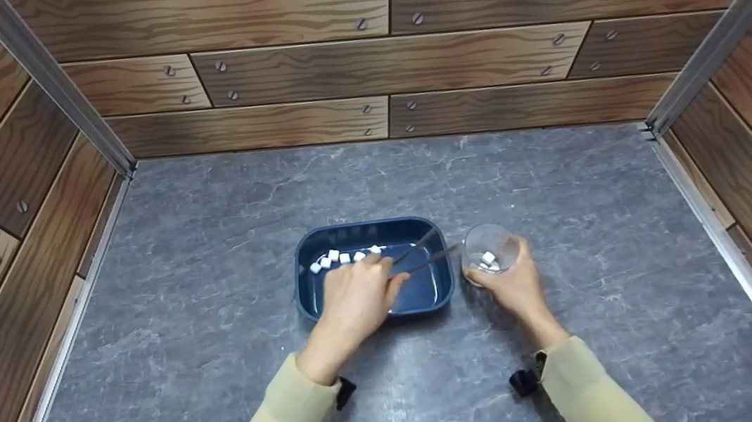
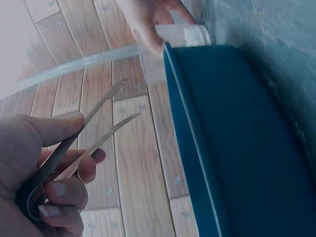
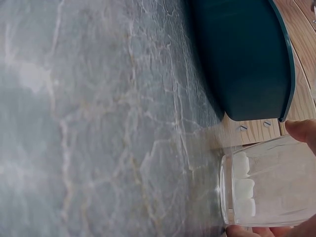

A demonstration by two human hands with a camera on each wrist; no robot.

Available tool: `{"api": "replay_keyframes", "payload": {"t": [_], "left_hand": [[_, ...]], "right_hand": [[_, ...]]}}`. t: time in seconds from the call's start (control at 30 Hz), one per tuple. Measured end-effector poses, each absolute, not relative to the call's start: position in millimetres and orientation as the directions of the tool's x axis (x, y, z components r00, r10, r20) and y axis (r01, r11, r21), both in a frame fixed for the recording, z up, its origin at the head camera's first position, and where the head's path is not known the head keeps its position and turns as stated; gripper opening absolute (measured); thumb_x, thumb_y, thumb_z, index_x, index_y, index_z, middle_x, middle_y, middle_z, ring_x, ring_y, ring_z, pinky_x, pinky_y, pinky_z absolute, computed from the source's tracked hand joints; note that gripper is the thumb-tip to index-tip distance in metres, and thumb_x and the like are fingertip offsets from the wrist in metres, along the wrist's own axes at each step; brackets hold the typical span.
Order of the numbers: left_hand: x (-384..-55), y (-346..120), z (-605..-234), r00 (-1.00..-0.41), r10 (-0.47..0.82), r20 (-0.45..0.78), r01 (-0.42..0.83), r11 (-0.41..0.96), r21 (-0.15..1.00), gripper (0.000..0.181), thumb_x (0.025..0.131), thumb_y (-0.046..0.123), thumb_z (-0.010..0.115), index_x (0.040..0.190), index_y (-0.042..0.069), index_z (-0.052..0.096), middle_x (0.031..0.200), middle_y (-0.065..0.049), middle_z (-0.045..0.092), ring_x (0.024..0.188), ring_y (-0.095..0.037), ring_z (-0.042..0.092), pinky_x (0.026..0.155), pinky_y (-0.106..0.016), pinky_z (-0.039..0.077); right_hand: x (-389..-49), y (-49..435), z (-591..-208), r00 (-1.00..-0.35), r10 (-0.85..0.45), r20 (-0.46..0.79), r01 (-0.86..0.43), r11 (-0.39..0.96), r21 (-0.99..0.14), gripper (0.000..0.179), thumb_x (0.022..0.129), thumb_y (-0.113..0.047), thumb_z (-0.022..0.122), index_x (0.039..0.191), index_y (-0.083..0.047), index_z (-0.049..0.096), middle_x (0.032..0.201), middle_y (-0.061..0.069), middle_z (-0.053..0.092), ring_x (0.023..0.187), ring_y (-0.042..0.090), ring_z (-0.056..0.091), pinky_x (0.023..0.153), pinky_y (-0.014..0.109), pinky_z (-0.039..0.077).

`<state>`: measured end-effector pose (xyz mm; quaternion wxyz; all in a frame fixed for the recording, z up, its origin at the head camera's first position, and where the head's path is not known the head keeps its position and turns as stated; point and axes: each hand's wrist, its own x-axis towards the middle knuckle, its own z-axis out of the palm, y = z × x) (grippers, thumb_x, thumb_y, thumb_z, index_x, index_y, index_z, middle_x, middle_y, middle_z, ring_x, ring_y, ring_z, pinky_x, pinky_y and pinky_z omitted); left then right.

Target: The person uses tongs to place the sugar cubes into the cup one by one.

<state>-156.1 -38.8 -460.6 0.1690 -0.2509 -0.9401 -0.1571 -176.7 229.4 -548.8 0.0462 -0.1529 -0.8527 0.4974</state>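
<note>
My left hand holds metal tongs over the blue tray. The tongs' serrated tips are spread apart with nothing between them and point toward the glass. In the tray, several white cubes lie in a row along the far left side, partly covered by my hand. To the right of the tray stands a clear glass, upright on the table. Fingers and thumb of my right hand grip it around its side. White cubes rest on the glass's bottom.
The grey marbled tabletop spreads around the tray and glass. Wood-pattern walls enclose it at the back and both sides, with metal rails along the side edges. The glass stands close beside the tray's right wall.
</note>
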Motion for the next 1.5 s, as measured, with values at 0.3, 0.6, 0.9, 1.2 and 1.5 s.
{"api": "replay_keyframes", "payload": {"t": [0.3,0.6,0.9,1.2,1.5], "left_hand": [[-155,-77,-465,-0.861,0.33,0.387,0.431,0.877,0.212,0.027,0.09,0.037,0.071,0.088,0.01,0.073,0.077,-0.003,0.066,0.056,-0.026,0.062,0.044,-0.04,0.045],[-154,-108,-477,-0.884,0.272,0.379,0.378,0.894,0.241,0.025,0.087,0.033,0.075,0.092,0.008,0.076,0.079,-0.004,0.068,0.056,-0.028,0.063,0.043,-0.039,0.045],[-152,-125,-481,-0.91,0.231,0.343,0.323,0.915,0.241,0.025,0.087,0.032,0.075,0.091,0.007,0.075,0.08,-0.007,0.068,0.057,-0.031,0.064,0.045,-0.044,0.047],[-150,-132,-487,-0.925,0.207,0.318,0.29,0.926,0.242,0.025,0.086,0.031,0.076,0.08,0.008,0.071,0.071,-0.006,0.064,0.054,-0.031,0.062,0.044,-0.043,0.045],[-144,-134,-486,-0.947,0.152,0.282,0.211,0.958,0.193,0.028,0.084,0.031,0.078,0.074,0.006,0.069,0.068,-0.006,0.06,0.054,-0.035,0.061,0.044,-0.048,0.046]], "right_hand": [[-175,228,-547,-0.95,0.306,-0.054,0.198,0.462,-0.864,0.102,0.069,-0.024,0.09,0.145,0.004,0.029,0.14,0.031,0.043,0.13,0.042,0.042,0.108,0.048,0.031],[-174,230,-545,-0.954,0.292,-0.062,0.196,0.456,-0.868,0.107,0.066,-0.029,0.092,0.146,0.003,0.029,0.142,0.029,0.043,0.132,0.04,0.04,0.11,0.047,0.029],[-171,233,-543,-0.956,0.284,-0.078,0.209,0.467,-0.859,0.12,0.062,-0.037,0.094,0.152,-0.005,0.02,0.15,0.027,0.033,0.137,0.041,0.033,0.111,0.051,0.025],[-169,231,-541,-0.962,0.269,-0.052,0.172,0.443,-0.88,0.118,0.064,-0.034,0.094,0.151,-0.005,0.021,0.151,0.025,0.031,0.138,0.04,0.031,0.111,0.051,0.025],[-174,231,-541,-0.969,0.247,-0.005,0.129,0.489,-0.863,0.105,0.07,-0.031,0.09,0.149,-0.002,0.028,0.149,0.024,0.036,0.138,0.038,0.034,0.112,0.048,0.024]]}}
